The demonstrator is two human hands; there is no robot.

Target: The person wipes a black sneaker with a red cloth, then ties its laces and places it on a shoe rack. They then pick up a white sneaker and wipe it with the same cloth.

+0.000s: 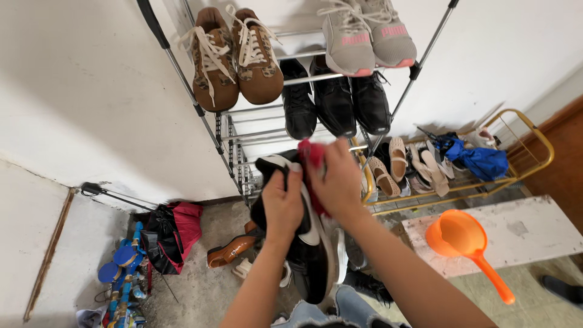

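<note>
Left hand (284, 206) grips black-white sneaker (310, 249) | right hand (339, 179) presses red cloth (313, 155)

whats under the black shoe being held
Under the black shoe lie a brown heeled shoe, a white shoe and a dark shoe on the floor; whatever lies directly beneath is covered.

Black-and-white sneaker (310, 243), red cloth (313, 155), orange ladle (467, 240), brown leopard-print shoes (234, 58), blue umbrella (480, 159).

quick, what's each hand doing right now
Left hand: closed on the black shoe.
Right hand: closed on a red cloth, pressed to the shoe.
</note>
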